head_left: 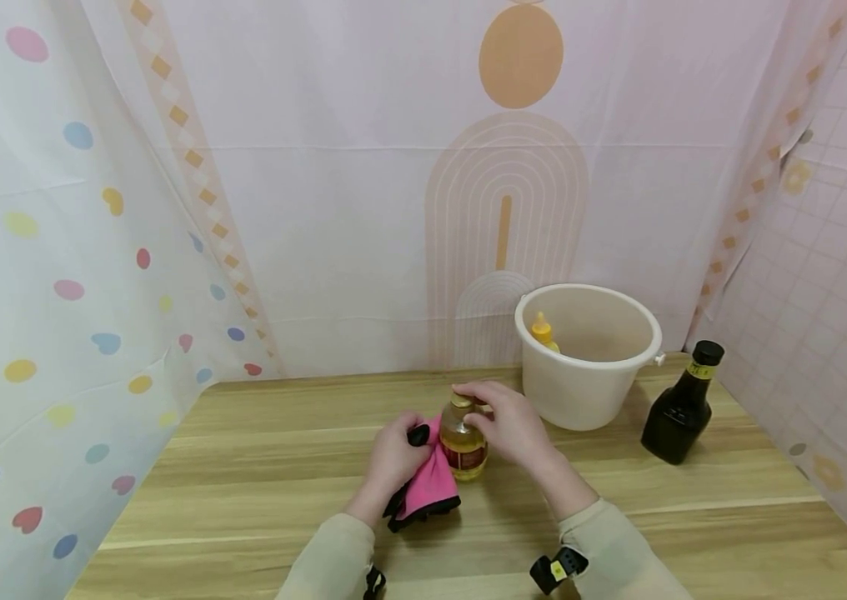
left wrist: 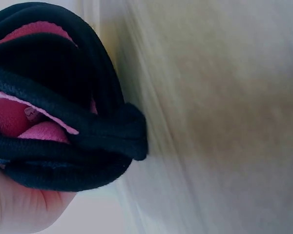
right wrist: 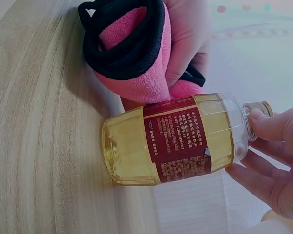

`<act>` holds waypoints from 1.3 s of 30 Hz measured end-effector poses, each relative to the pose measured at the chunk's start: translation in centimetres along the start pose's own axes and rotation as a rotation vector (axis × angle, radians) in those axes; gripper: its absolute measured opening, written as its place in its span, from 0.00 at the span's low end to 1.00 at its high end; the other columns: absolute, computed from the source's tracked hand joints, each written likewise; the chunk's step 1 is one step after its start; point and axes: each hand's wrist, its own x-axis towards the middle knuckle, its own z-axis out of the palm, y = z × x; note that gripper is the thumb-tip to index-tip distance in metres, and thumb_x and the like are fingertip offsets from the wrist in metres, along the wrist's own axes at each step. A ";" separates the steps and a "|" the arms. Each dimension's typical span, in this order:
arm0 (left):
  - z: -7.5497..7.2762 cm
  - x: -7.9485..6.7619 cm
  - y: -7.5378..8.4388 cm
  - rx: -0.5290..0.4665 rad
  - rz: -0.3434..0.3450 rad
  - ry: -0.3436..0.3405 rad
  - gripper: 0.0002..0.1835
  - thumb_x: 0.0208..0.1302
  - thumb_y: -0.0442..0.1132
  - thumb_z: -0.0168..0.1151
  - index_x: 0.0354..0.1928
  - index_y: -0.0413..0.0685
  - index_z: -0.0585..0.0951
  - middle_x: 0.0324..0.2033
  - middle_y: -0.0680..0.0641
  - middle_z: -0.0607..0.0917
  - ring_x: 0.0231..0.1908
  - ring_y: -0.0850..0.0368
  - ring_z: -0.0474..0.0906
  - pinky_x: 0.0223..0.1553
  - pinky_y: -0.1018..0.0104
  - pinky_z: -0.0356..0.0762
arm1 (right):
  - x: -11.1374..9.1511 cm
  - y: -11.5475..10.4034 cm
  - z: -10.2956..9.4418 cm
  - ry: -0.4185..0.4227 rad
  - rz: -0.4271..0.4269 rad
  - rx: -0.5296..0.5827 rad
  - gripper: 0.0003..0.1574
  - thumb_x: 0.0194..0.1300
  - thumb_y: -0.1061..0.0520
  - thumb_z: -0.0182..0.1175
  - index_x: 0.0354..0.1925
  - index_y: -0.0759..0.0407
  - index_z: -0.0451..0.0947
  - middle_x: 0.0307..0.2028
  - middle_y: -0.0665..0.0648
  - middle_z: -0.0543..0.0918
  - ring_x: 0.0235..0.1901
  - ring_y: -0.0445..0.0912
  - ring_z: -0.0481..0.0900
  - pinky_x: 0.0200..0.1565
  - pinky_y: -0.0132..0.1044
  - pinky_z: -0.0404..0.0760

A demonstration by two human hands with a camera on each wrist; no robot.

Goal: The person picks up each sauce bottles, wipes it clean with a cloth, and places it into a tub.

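Observation:
A clear bottle of yellow oil (head_left: 463, 450) with a dark red label stands upright on the wooden table. My right hand (head_left: 509, 421) holds it by the neck and cap, thumb and fingers around the top, as the right wrist view also shows. A bunched pink cloth with black edging (right wrist: 124, 80) is in my left hand (head_left: 396, 454). The cloth touches the bottle's left side in the head view. Folds of the cloth (left wrist: 44, 131) fill the left of the left wrist view, hiding most of that hand's fingers.
To the right at the back stands a white bucket (head_left: 581, 396) with a yellow-capped squeeze bottle (head_left: 543, 330) inside. A dark sauce bottle (head_left: 679, 421) with a black cap stands farther right. Patterned curtains (head_left: 348, 250) hang behind and beside the table (head_left: 258, 467).

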 end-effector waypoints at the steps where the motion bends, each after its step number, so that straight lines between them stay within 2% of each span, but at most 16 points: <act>1: 0.0 0.0 0.0 0.003 -0.002 -0.004 0.12 0.50 0.29 0.72 0.33 0.47 0.79 0.30 0.48 0.83 0.32 0.54 0.76 0.38 0.55 0.77 | 0.0 0.0 0.0 0.000 -0.001 -0.002 0.25 0.61 0.67 0.68 0.57 0.55 0.81 0.51 0.54 0.82 0.50 0.49 0.81 0.46 0.38 0.82; 12: 0.2 0.4 -0.5 0.024 -0.020 -0.066 0.12 0.48 0.28 0.70 0.29 0.46 0.75 0.24 0.50 0.76 0.28 0.53 0.70 0.31 0.61 0.69 | 0.0 0.0 0.2 0.000 0.003 0.015 0.26 0.60 0.67 0.68 0.57 0.55 0.81 0.52 0.55 0.82 0.49 0.49 0.81 0.46 0.41 0.82; 18: -0.1 0.5 -0.9 0.022 -0.027 -0.087 0.11 0.50 0.30 0.72 0.31 0.46 0.78 0.26 0.50 0.78 0.27 0.55 0.70 0.31 0.61 0.69 | 0.0 0.1 0.3 0.000 0.019 0.008 0.25 0.61 0.59 0.71 0.57 0.52 0.81 0.51 0.51 0.83 0.48 0.45 0.80 0.46 0.41 0.82; 25: -0.6 0.6 -1.0 0.010 -0.022 -0.055 0.10 0.51 0.32 0.73 0.35 0.46 0.81 0.31 0.48 0.83 0.31 0.54 0.75 0.37 0.57 0.75 | 0.4 -0.1 0.4 0.020 0.051 -0.027 0.22 0.59 0.56 0.72 0.53 0.50 0.83 0.46 0.49 0.84 0.45 0.43 0.80 0.45 0.41 0.82; 30: -1.5 0.8 -1.0 -0.031 -0.027 -0.018 0.11 0.52 0.32 0.73 0.35 0.46 0.80 0.33 0.47 0.84 0.34 0.53 0.77 0.40 0.55 0.76 | 0.4 -0.1 0.2 0.019 0.016 -0.044 0.22 0.59 0.56 0.72 0.53 0.51 0.82 0.47 0.51 0.84 0.44 0.44 0.80 0.44 0.39 0.82; 35: -2.8 1.1 -0.6 -0.078 -0.027 0.000 0.11 0.53 0.34 0.74 0.37 0.47 0.80 0.34 0.48 0.83 0.36 0.52 0.77 0.40 0.54 0.76 | 0.6 0.3 -0.2 -0.010 -0.021 -0.021 0.21 0.61 0.59 0.70 0.53 0.55 0.82 0.48 0.53 0.84 0.45 0.47 0.81 0.45 0.39 0.82; 39: -3.6 1.2 0.1 -0.112 -0.045 0.009 0.11 0.55 0.35 0.73 0.38 0.46 0.81 0.37 0.46 0.83 0.38 0.50 0.77 0.42 0.51 0.76 | 0.8 0.7 -0.6 -0.066 -0.038 0.007 0.20 0.63 0.62 0.67 0.55 0.57 0.80 0.49 0.55 0.83 0.47 0.49 0.81 0.47 0.41 0.81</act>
